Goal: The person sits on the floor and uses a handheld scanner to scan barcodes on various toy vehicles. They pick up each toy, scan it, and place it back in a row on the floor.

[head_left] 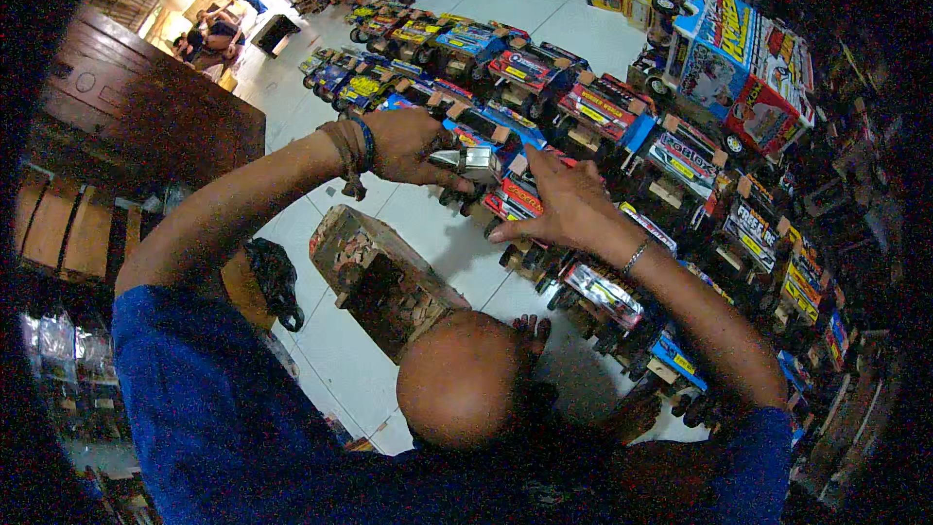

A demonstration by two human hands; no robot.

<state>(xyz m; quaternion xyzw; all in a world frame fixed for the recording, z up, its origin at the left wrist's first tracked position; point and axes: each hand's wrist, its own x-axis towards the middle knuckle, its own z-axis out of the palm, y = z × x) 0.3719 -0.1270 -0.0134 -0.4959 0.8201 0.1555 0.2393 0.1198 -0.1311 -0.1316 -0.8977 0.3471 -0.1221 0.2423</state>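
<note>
Grasping silver metal tool [477,161] in left hand [406,148]; spreading right hand [571,202] over red toy truck [515,198] just beside; cannot tell whether gripping; possibly scuffing truck through tool slippage.

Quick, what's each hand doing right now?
Left hand: closed, holding a silver metal object.
Right hand: thumb and fingers spread at a red toy truck; whether it grips it cannot be told.
</note>
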